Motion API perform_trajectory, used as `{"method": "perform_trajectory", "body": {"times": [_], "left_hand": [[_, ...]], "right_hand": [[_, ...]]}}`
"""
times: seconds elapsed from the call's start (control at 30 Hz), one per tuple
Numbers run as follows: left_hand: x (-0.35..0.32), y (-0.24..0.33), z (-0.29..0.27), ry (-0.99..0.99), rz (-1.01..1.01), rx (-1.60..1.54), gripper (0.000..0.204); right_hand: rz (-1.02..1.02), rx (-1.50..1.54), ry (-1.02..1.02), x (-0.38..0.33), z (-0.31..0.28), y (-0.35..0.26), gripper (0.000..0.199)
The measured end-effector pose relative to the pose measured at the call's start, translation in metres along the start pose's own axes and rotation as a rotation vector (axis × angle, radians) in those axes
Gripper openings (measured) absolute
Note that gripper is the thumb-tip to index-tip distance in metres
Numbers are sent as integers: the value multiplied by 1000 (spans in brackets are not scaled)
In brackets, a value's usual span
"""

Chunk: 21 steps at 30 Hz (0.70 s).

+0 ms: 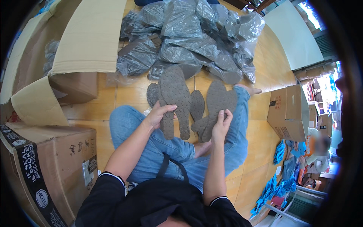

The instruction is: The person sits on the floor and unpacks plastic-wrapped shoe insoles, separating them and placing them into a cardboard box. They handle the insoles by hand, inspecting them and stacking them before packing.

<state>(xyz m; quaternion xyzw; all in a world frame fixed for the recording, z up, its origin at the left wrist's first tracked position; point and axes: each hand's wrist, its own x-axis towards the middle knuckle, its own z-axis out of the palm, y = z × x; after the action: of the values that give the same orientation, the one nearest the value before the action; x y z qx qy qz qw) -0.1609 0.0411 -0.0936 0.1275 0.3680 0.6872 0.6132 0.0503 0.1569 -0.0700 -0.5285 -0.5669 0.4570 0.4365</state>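
Seated on the floor with legs crossed, I hold grey-brown shoe insoles up in both hands. My left hand point(159, 114) is closed, thumb on top, on insoles with a bumpy, round-patterned face point(176, 96); they overlap, toe ends pointing away from me. In my right hand point(221, 128) other overlapping insoles with a smoother face point(218, 99) are pinched between thumb and fingers. Between and behind the two bunches, a darker insole point(197, 105) and a speckled grey one point(152, 94) show lower down, partly covered. How many insoles each hand holds cannot be told.
Insoles in clear plastic bags point(185, 45) are heaped ahead on the wooden floor point(266, 125). An open carton point(85, 41) stands at far left, a taped carton point(64, 166) at near left, another carton point(289, 111) at right. Beyond it, a person point(317, 149) sits near blue bundles point(268, 191).
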Motion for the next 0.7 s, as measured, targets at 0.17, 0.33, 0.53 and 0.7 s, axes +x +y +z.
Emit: {"method": "perform_trajectory", "body": {"times": [0.17, 0.33, 0.53, 0.7], "left_hand": [[1, -2, -1, -36, -3, -43, 38], [3, -6, 0, -24, -45, 53, 43], [2, -12, 8, -54, 49, 83, 51], [4, -9, 4, -72, -64, 144, 48]], "right_hand": [[-92, -11, 39, -3, -15, -20, 56], [47, 211, -260, -22, 20, -37, 69], [394, 521, -475, -43, 57, -21, 51], [745, 874, -464, -19, 19, -6, 44]]}}
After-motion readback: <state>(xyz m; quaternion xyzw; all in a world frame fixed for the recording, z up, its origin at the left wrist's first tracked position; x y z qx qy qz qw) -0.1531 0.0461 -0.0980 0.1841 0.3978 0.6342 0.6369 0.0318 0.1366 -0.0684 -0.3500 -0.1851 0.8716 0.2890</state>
